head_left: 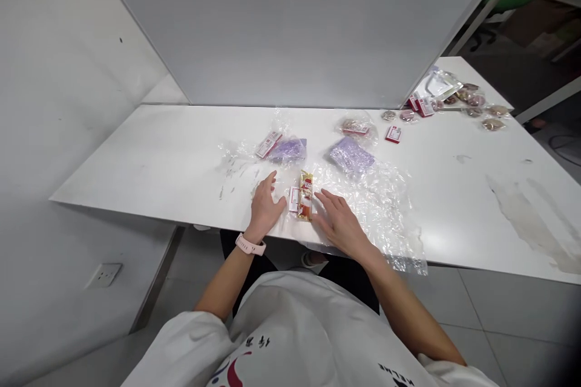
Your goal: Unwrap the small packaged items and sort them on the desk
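My left hand [265, 205] lies flat on the white table [158, 163], fingers spread, just left of a small orange-and-red snack packet [305, 195]. A small white-and-red label card [294, 199] sits between that hand and the packet. My right hand [338, 224] rests open on the right side of the packet, fingers stretched over a sheet of clear plastic film [385, 205]. Neither hand grips anything. A pink watch is on my left wrist.
Two purple packs [290, 149] [351, 155] in clear wrap and a red-white card [268, 144] lie behind the hands. Further right are a bagged item [356, 127], a red card [393, 133] and several round snacks [476, 106]. A grey partition [295, 24] stands behind.
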{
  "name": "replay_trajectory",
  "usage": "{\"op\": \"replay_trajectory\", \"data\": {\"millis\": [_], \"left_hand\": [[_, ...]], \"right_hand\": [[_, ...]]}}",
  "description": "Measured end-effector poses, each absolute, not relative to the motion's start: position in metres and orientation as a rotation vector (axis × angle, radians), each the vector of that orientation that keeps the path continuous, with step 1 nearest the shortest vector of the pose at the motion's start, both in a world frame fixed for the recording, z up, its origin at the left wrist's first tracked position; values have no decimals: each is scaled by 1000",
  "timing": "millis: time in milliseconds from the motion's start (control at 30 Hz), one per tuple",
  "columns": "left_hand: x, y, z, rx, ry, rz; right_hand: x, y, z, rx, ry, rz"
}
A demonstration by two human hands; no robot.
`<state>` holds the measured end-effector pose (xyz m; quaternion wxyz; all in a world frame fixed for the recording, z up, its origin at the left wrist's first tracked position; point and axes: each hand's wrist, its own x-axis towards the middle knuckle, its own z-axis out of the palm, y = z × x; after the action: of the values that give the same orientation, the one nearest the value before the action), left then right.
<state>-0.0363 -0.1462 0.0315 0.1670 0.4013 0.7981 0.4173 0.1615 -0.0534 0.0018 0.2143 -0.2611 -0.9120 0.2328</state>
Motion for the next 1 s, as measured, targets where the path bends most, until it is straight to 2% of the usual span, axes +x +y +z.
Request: {"op": "replay_trajectory", "data": {"millis": [100, 267, 600, 833, 1000], "left_hand": [[-33, -157, 37, 1141, 2256, 1320], [-17, -163, 44, 1047, 1824, 1417], [-14, -145, 50, 11, 1133, 1573], [-7, -133, 46, 13, 1075, 1447], [3, -135, 46, 81, 1099, 1452]], "right_hand": [[139, -60, -5, -778, -2539, 658], [127, -64, -17, -720, -2572, 638], [134, -60, -15, -659, -2372, 837], [140, -57, -14, -607, -2368, 870], [146, -56, -14, -677, -2470, 617]]}}
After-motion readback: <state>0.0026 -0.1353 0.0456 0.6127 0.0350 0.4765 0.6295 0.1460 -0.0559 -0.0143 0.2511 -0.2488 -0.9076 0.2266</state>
